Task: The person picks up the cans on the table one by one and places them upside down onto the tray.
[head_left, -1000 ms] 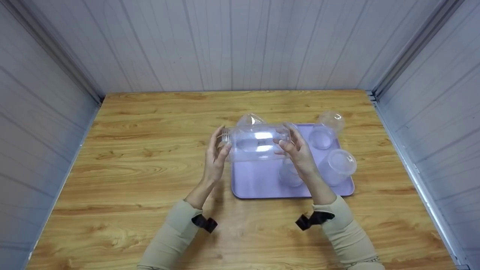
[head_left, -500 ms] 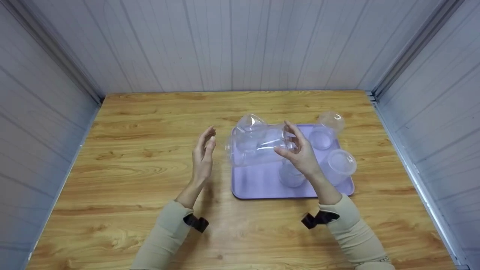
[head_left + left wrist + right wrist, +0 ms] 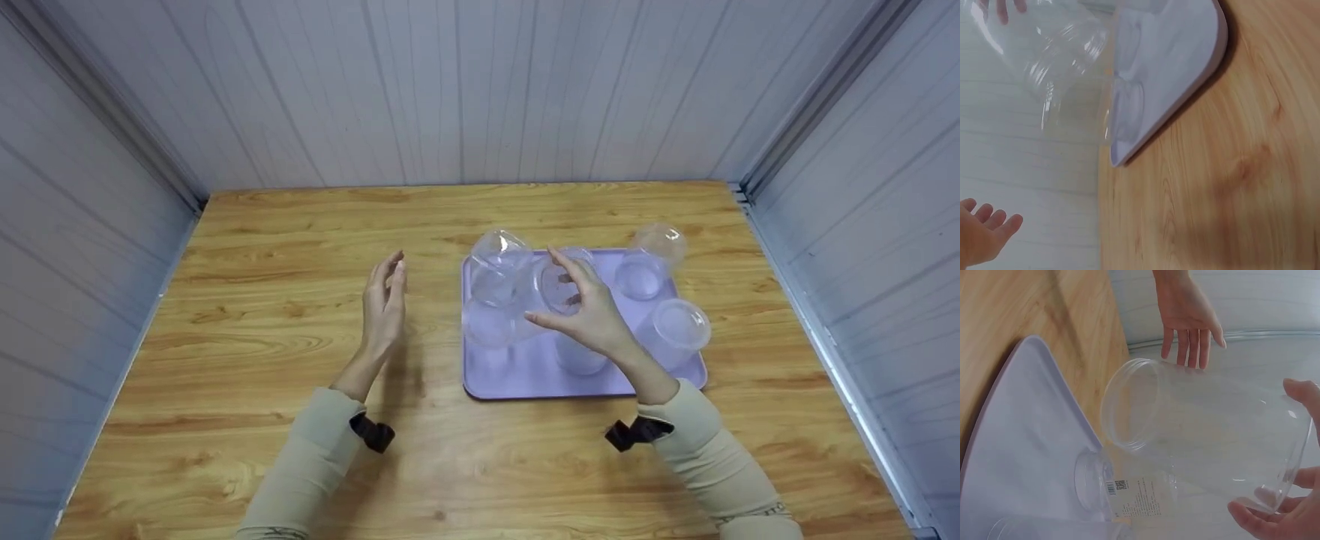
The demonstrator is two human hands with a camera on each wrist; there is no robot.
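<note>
A clear plastic jar [image 3: 1213, 433] is tilted above the tray, its round open mouth pointing down and to the left in the head view. My right hand [image 3: 592, 311] holds it near its base, thumb and fingers spread around its wall. Apart from the jar, to its left, my left hand [image 3: 384, 307] is raised over the table with its fingers nearly straight. Beneath the jar lies a light purple tray [image 3: 517, 379]. Another clear jar [image 3: 501, 246] stands at the tray's back left, partly overlapped by the held one.
More clear containers stand on the tray: a jar [image 3: 681, 330] at the right, one [image 3: 651, 262] at the back right, and one [image 3: 581, 360] partly behind my right hand. A printed label [image 3: 1140, 498] shows on one jar. The wooden table [image 3: 285, 300] meets pale panel walls.
My left hand has let go of the jar's threaded mouth end and moved left. My right hand has kept its hold, and the jar has tilted with its mouth turned downward.
</note>
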